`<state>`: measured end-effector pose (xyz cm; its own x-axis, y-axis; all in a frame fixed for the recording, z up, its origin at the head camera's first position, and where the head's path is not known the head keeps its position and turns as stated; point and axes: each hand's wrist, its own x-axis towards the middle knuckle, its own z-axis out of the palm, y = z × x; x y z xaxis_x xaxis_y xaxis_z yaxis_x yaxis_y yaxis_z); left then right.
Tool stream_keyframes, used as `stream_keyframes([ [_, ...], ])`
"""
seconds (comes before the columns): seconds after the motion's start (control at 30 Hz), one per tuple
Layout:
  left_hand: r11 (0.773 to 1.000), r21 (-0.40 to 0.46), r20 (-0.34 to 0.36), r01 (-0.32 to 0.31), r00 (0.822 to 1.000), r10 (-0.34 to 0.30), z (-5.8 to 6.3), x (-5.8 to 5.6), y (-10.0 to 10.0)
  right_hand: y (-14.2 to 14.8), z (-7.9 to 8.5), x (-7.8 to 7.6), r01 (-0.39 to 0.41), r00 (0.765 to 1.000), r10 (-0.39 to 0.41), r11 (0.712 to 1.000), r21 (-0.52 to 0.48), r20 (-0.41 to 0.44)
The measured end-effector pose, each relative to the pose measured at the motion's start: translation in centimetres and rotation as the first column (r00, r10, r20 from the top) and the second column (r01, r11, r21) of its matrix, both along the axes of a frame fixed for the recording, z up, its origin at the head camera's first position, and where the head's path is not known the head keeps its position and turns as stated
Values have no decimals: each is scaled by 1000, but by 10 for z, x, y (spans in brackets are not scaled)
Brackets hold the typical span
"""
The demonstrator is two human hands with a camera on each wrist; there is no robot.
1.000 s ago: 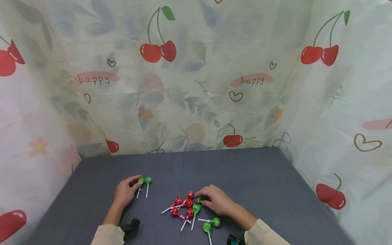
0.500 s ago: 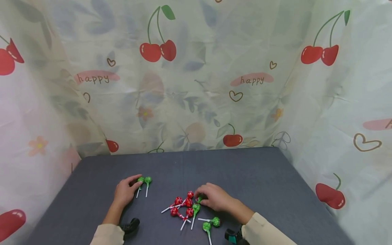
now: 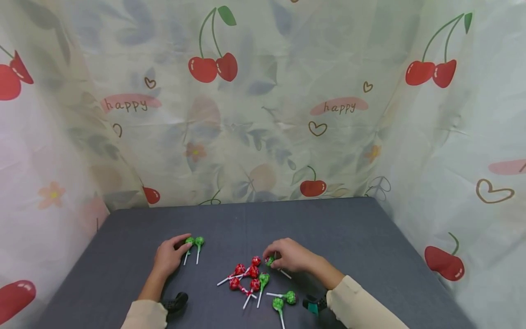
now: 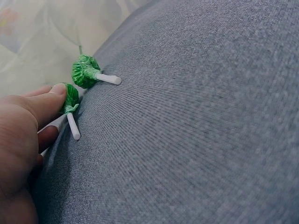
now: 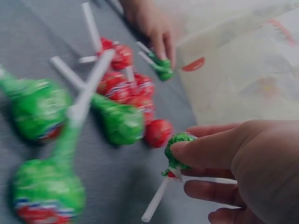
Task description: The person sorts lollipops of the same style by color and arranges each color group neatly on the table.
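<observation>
My left hand (image 3: pixel 167 257) pinches a green-wrapped lollipop (image 4: pixel 71 97) by its head at the left of the table, thumb on the wrapper. Right beside it lies a second green lollipop (image 4: pixel 85 71), its white stick toward me. On the other side, my right hand (image 3: pixel 293 255) holds another green lollipop (image 5: pixel 177 151) between thumb and fingers, its stick slanting down to the right in the head view. Left of that hand is a cluster of several red lollipops (image 3: pixel 253 272) with crossing sticks. A green lollipop (image 3: pixel 263 279) lies against the cluster's right side.
Two more green lollipops lie nearer me, one sideways (image 3: pixel 290 297) and one (image 3: pixel 278 304) with its stick toward me. A dark grey cloth covers the table (image 3: pixel 328 228). Cherry-print curtains (image 3: pixel 263 114) close off the back and both sides.
My right hand has pulled the green lollipop slightly away from the red cluster, up and to the right, and its stick now shows below the hand. The left hand has stayed put.
</observation>
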<state>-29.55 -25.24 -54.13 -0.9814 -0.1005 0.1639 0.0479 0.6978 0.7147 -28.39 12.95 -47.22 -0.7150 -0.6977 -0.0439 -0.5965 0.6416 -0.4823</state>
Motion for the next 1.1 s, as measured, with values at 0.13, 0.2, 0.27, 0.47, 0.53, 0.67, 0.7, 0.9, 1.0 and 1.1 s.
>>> stream_keyframes([
  [0.13, 1000, -1, 3, 6, 1000, -6, 1, 0, 0, -4, 13, -7, -8, 1000, 7, 1000, -19, -22],
  [0.2, 1000, 2, 3, 7, 1000, -7, 2, 0, 0, -7, 19, -11, -16, 999, 15, 1000, -24, -35],
  [0.27, 1000, 6, 1, 8, 1000, -8, 3, 0, 0, -10, 25, -15, -24, 999, 23, 999, -29, -50],
  [0.47, 1000, 13, 3, 11, 1000, -11, 4, -1, 1, -24, 35, -25, -7, 999, 4, 998, -62, -48],
  [0.53, 1000, 15, 9, 10, 1000, -11, 3, -1, 1, -29, 36, -28, 16, 1000, -18, 996, -87, -20],
  [0.67, 1000, 15, 18, 5, 1000, -5, 2, -1, 1, -40, 33, -37, 56, 998, -55, 988, -141, 11],
  [0.7, 1000, 16, 19, 4, 1000, -4, 2, -1, 1, -43, 32, -39, 64, 998, -63, 986, -155, 11],
  [0.9, 1000, 25, 15, 10, 1000, -10, 3, 0, 1, -63, 25, -43, 109, 993, -119, 965, -240, -27],
  [1.0, 999, 30, 6, 11, 1000, -11, 3, 1, 1, -73, 19, -44, 142, 988, -152, 944, -297, -13],
  [1.1, 1000, 27, 2, 11, 1000, -11, 4, 1, 1, -83, 13, -45, 185, 981, -194, 921, -343, 9],
])
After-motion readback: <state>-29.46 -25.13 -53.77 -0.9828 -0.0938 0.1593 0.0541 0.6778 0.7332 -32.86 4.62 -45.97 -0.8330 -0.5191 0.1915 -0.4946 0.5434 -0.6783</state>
